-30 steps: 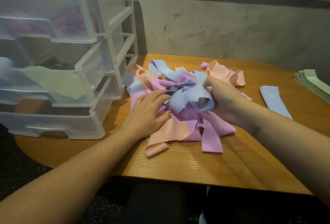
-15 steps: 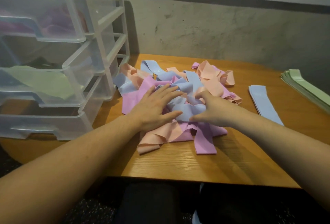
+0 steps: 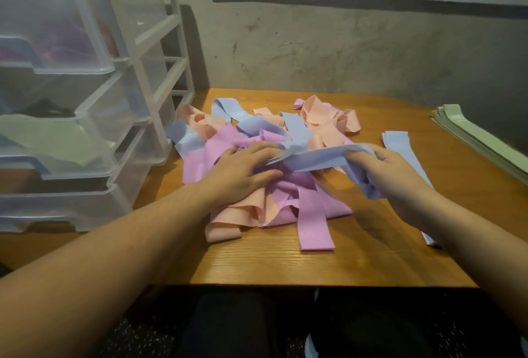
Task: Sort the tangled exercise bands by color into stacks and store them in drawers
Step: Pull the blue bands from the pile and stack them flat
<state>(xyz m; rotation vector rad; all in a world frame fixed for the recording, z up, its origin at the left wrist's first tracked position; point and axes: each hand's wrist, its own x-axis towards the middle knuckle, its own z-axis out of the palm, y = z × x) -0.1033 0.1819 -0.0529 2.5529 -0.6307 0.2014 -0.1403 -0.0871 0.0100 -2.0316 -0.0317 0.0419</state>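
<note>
Since half a second ago the right hand (image 3: 391,170) has drawn a blue band (image 3: 320,157) out of the tangled pile (image 3: 257,157) toward the right — it grips one end, fingers curled round it. Meanwhile the left hand (image 3: 243,169) lies flat on the pink and peach bands, fingers straight, pressing them down. That pile sits mid-counter (image 3: 285,266). A flat blue stack (image 3: 400,143) lies just right of it, a green stack (image 3: 480,140) farther right (at the edge). Clear drawers (image 3: 85,117) stand at left.
</note>
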